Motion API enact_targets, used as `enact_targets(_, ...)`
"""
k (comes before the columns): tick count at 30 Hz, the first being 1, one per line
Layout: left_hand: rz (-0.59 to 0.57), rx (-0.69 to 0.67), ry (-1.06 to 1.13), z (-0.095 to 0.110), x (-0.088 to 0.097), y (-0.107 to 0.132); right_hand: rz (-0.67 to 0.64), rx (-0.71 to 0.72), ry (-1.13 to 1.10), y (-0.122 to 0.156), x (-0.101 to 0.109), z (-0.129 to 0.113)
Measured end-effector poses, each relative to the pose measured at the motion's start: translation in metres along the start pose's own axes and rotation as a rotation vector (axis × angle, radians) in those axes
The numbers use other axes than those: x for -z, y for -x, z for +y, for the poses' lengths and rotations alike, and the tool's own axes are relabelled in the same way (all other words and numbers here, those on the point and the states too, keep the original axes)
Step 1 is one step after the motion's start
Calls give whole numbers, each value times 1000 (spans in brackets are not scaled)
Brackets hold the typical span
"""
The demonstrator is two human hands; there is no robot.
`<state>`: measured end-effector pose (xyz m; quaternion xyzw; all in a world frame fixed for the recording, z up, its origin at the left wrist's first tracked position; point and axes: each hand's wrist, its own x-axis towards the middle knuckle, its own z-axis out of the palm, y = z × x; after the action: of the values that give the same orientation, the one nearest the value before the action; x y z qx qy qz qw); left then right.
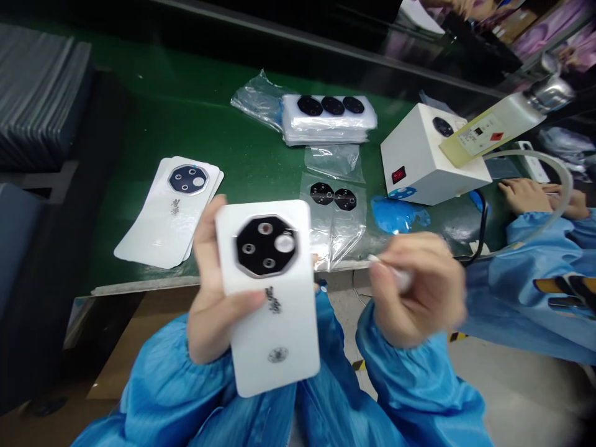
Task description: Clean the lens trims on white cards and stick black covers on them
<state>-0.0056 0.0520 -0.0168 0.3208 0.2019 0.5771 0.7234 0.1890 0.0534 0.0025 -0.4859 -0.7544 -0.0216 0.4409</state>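
My left hand (pixel 205 304) grips a white phone back cover (pixel 284 332) along its left side, thumb across the front. The cover is tilted towards me, with a black octagonal camera area at its top and dark lettering below. Apart from it on the right, my right hand (pixel 416 288) is closed in a pinch round a small white thing (pixel 404 279), blurred and mostly hidden by the fingers. Black lens stickers (pixel 321 193) lie on a clear plastic sheet (pixel 321 239) behind the cover. More white back covers (pixel 156 226) lie overlapped on the green table to the left.
A bagged stack of clear sheets (pixel 330 133) with black stickers sits at the back. A white box (pixel 426 164) with a red switch stands right, beside a tilted bottle (pixel 500 127) and curved tube (pixel 563 180). Dark trays (pixel 44 99) fill the far left. A co-worker's hand (pixel 526 197) is at right.
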Motion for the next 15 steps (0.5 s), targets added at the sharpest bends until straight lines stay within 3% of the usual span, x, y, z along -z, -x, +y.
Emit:
enact_targets(2,101,-45,-113,6,13,-4,-87,-145,-104,4,-26,11)
enact_targets(4,137,-85,-175,9,22,-7,-263,-162,-62,7,-50,19)
enact_targets(7,156,-96,-199,8,25,-7,-388,-119,17,3,-72,26)
enact_targets(10,175,-36,-162,5,20,-5,-452,-112,-13,-12,-74,40)
enact_targets(15,121,72,9,2,-4,-2,-472,-285,56,-45,-69,96)
